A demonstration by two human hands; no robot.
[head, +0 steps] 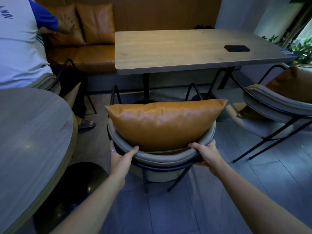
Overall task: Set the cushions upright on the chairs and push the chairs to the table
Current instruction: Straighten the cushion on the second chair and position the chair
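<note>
An orange leather cushion (pixel 164 125) stands upright against the curved grey backrest of the chair (pixel 162 158) right in front of me. My left hand (pixel 120 157) grips the backrest's left side, thumb over the rim. On the right side of the same backrest, my right hand (pixel 206 153) holds on the same way. The chair faces the rectangular wooden table (pixel 177 51), with a gap of floor between them. A second grey chair (pixel 276 103) stands at the right, turned away from the table, with another orange cushion (pixel 290 83) leaning on it.
A round table (pixel 30 125) sits close on my left. Another person in a white and blue shirt (pixel 20 43) bends over the orange bench (pixel 81 56) with two cushions (pixel 84 24). A black phone (pixel 236 48) lies on the rectangular table. Plants (pixel 302 48) stand at the far right.
</note>
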